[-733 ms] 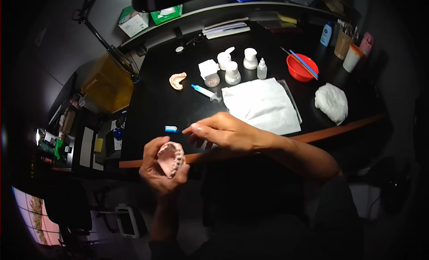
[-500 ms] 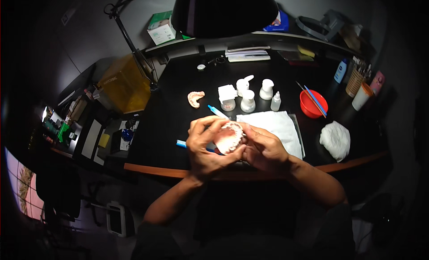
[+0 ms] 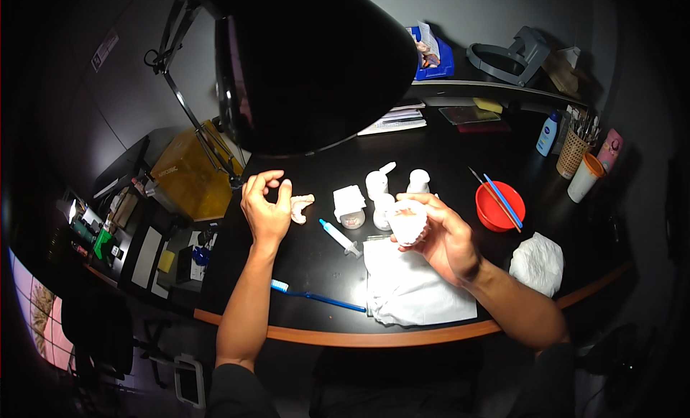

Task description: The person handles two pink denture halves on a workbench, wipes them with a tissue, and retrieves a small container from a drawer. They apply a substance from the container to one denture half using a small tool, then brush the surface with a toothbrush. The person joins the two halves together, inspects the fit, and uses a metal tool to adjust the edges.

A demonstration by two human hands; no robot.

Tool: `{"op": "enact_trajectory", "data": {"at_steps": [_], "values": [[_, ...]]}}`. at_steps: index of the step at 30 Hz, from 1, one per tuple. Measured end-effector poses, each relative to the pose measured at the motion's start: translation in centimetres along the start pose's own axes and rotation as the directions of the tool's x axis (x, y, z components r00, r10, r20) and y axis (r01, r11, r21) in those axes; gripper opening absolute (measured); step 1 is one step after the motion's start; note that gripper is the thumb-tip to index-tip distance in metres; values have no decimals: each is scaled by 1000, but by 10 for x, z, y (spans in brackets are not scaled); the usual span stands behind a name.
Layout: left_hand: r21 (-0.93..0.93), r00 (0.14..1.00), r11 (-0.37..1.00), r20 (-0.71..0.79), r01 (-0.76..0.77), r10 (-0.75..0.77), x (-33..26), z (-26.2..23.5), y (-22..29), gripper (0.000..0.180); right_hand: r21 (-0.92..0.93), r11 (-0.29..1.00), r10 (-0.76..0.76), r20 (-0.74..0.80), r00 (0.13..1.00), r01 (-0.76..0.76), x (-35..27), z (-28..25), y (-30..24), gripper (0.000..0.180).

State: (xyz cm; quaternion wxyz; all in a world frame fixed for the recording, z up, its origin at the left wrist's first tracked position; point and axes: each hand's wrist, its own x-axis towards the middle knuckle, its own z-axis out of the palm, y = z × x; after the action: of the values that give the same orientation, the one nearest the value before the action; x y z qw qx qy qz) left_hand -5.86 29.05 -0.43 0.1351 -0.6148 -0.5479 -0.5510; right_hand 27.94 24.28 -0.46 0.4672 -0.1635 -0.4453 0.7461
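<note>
A black lamp shade (image 3: pixel 316 66) loomed over a dark, curved counter (image 3: pixel 316 263) with an orange-brown front edge. On it lay a white cloth (image 3: pixel 413 292), a crumpled white wad (image 3: pixel 537 260), a red bowl (image 3: pixel 499 207) with blue sticks across it, a blue toothbrush (image 3: pixel 316 297), a syringe (image 3: pixel 339 237) and a cluster of small white bottles (image 3: pixel 379 191). The right hand (image 3: pixel 442 235) was raised just above the cloth's far edge, fingers closed around a pale, pinkish-white dental cast (image 3: pixel 408 221), its arch shape partly hidden by the fingers. The right forearm ran in from the lower right. The left hand (image 3: pixel 266 206) hovered over the counter's left part, holding nothing, thumb and forefinger curled toward each other in a loose ring, the other fingers spread. Just beside it a second, beige dental cast (image 3: pixel 301 206) lay on the counter.
</note>
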Motion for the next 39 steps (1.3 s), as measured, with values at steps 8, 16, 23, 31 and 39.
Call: {"op": "enact_trajectory", "data": {"at_steps": [8,16,23,31,39], "values": [[148,724,813,386,563,-572,-14,4,-38,46,-19,999,31,-136,990,-34,-13,5,9,56],[253,724,811,366,528,-585,-11,-1,-35,30,17,998,68,-99,993,-66,-15,8,14,57],[-469,614,420,711,777,-343,10,-30,3,39,133,987,93,-50,994,-85,-20,5,16,56],[-306,322,170,943,937,-79,-20,-34,65,33,-10,994,112,22,993,-112,-26,12,10,53],[-449,461,229,888,864,0,-59,-18,94,51,-342,935,-114,-40,993,93,-23,15,23,61]]}}
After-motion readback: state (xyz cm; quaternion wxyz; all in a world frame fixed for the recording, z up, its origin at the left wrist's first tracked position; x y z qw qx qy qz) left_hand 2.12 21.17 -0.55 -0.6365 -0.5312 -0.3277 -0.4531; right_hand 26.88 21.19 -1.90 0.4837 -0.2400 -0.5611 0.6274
